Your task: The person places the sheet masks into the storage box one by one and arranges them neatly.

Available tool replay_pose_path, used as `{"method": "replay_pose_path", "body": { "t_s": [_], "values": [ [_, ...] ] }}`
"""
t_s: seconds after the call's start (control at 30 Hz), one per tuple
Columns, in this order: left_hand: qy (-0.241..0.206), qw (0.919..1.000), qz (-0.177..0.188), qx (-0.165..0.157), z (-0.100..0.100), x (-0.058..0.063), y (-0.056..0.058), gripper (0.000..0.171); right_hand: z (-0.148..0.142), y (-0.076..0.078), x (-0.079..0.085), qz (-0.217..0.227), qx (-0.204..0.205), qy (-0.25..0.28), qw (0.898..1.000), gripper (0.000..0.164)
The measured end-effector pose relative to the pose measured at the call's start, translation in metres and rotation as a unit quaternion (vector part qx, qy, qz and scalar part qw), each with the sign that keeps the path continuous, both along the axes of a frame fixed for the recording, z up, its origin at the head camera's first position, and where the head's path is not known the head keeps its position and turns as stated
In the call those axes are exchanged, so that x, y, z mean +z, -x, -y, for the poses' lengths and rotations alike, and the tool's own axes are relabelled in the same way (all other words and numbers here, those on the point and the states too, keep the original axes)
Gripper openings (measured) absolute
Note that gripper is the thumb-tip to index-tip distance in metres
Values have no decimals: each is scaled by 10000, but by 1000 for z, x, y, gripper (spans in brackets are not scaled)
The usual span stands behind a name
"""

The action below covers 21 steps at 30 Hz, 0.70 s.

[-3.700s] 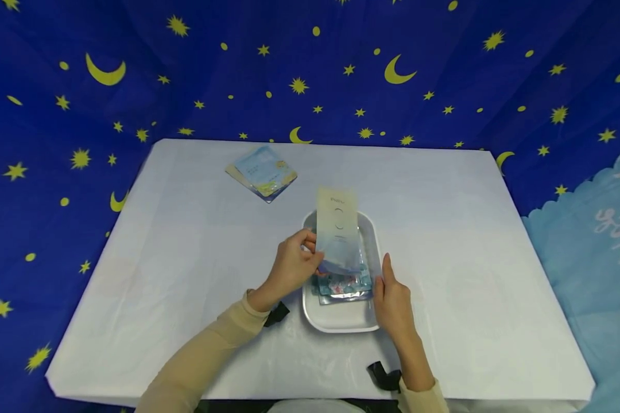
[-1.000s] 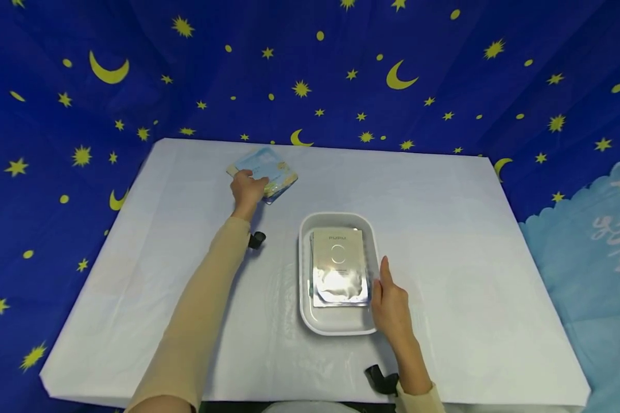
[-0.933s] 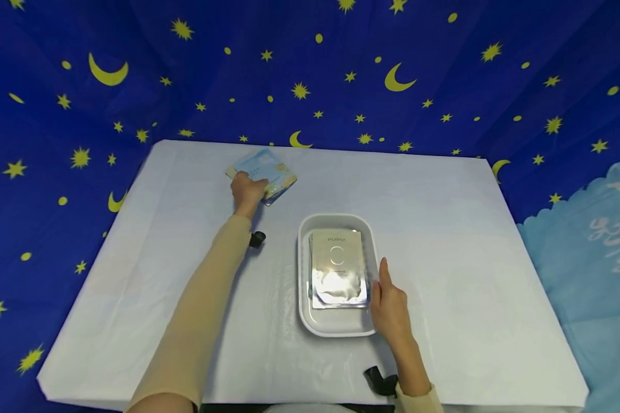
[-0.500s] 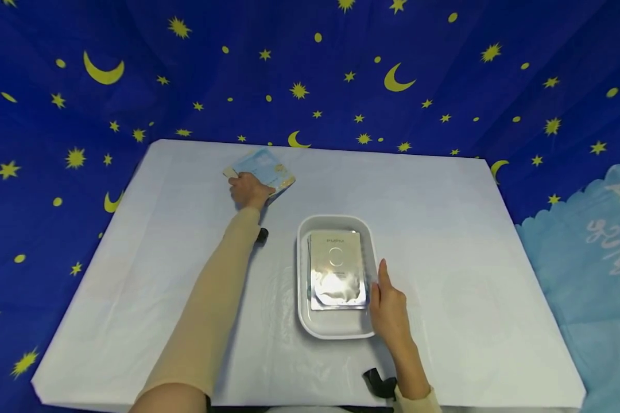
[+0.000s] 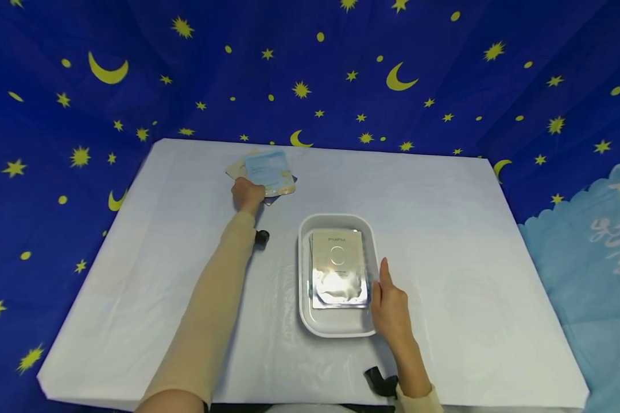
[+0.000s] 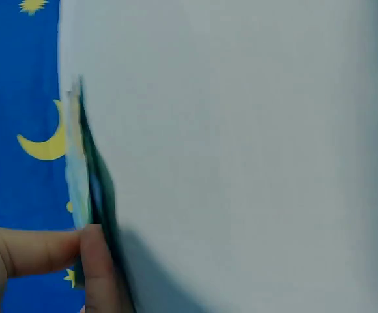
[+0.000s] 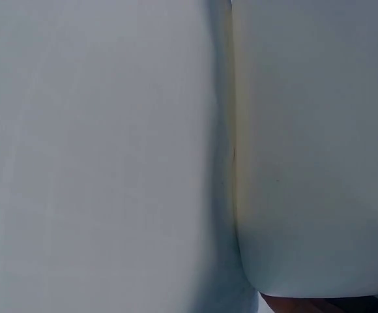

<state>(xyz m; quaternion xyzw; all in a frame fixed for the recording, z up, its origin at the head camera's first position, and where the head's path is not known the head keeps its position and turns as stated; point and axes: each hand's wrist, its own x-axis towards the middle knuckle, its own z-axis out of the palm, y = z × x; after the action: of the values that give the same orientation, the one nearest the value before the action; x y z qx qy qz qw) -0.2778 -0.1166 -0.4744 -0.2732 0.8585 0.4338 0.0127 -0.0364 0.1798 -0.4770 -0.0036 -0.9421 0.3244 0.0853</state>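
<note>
Head view: left hand point(image 5: 248, 195) pinches blue packet point(image 5: 267, 171) by near-left corner, near table's point(image 5: 460, 241) far edge; right hand point(image 5: 391, 307) touches tray's point(image 5: 341, 323) right edge, cannot tell if gripping. Weak pinch could drop packet; beige packet point(image 5: 236, 168) beneath could drag along if clinging. Versus half-second ago: blue packet turned, baring more beige.
</note>
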Motion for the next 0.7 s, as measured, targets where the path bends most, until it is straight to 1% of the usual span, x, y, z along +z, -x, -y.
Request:
{"method": "replay_pose_path", "body": {
  "t_s": [0.1,0.17,0.2,0.27,0.33,0.4,0.5,0.63,0.7],
  "values": [
    [-488,9986,-66,193,5,-2,-3,39,1,0,0,13,26,-12,10000,51],
    [-1025,9940,-115,354,8,-3,-4,39,1,0,1,42,32,-29,10000,51],
    [-1326,9901,-139,433,9,-3,-4,40,1,0,1,54,33,-40,10000,51],
    [-1901,9804,-243,449,11,1,-8,42,1,0,1,61,28,-48,10000,51],
    [-2444,9681,-406,385,13,7,-14,44,1,-1,2,73,29,-40,10000,51],
    [-2819,9574,-586,244,13,15,-22,43,1,-1,2,55,21,-35,10000,51],
    [-3105,9468,-838,91,11,26,-32,38,1,-1,1,33,10,-42,10000,50],
    [-3262,9388,-1104,-51,7,41,-45,31,1,0,0,-34,11,-59,10000,49],
    [-3398,9316,-1284,-153,5,49,-53,28,2,0,0,-54,4,-64,10000,49]
  ]
}}
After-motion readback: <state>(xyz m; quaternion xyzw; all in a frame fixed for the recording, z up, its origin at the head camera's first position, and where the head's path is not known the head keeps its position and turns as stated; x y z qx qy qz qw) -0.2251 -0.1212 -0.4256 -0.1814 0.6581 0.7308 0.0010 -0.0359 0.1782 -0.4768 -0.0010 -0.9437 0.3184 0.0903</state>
